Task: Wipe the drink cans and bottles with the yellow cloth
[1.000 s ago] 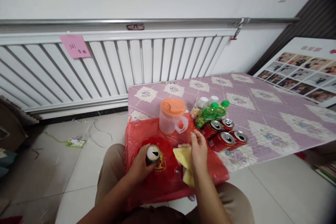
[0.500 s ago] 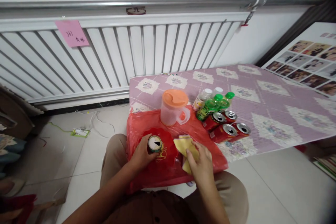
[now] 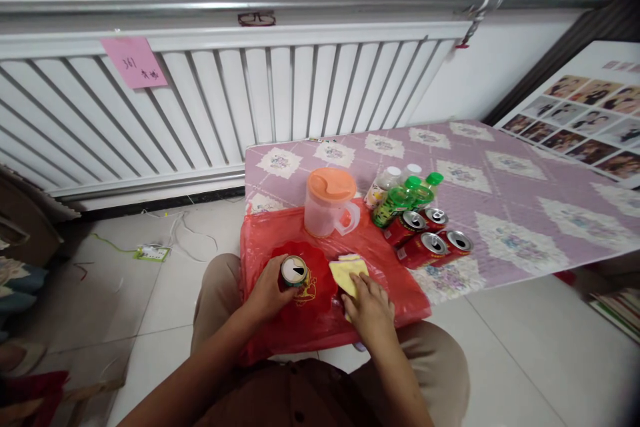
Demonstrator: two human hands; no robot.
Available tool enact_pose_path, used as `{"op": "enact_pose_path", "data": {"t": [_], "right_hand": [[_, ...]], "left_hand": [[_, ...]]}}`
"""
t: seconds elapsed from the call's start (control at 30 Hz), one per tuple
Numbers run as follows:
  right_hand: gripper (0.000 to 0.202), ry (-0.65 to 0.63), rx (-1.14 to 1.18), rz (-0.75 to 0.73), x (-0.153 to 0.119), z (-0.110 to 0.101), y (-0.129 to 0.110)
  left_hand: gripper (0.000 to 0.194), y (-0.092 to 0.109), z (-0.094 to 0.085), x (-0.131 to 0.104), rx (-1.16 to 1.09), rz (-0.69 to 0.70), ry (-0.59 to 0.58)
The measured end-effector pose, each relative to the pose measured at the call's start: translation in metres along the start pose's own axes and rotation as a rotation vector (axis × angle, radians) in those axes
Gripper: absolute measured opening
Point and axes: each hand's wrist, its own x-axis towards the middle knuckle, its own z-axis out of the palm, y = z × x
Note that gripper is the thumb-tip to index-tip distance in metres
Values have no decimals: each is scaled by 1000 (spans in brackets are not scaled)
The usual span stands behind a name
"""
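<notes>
My left hand (image 3: 270, 290) is closed around a small open-topped can (image 3: 294, 270) with a green side, over a red scalloped tray (image 3: 320, 280) with a yellow design. To its right, my right hand (image 3: 370, 307) presses on a folded yellow cloth (image 3: 347, 271), its fingers on the cloth's right part. Both the tray and the cloth are on a red plastic sheet (image 3: 260, 230) at the table's near left corner. Behind them stands a clear pitcher (image 3: 320, 213) with an orange lid.
Several red cans (image 3: 423, 250) and several bottles with green or white caps (image 3: 395, 203) stand right of the pitcher on the floral tablecloth (image 3: 465, 175). A white radiator (image 3: 280, 93) lines the wall; a photo board (image 3: 590, 113) leans at the right.
My right hand has moved slightly left and its fingers have come down onto the cloth, which lies flatter. My left hand keeps its hold on the can. The view has shifted slightly.
</notes>
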Motion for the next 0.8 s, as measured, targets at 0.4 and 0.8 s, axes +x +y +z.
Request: {"op": "enact_pose_path", "data": {"t": [0.4,0.8], "right_hand": [[35,97,29,-142,3,-19,1],[49,-85,-62,-176,-5,-65,-86]], "left_hand": [[75,-6,-1,0,27,25,-9],[74,-13,-2,5,42,95,-46]]}}
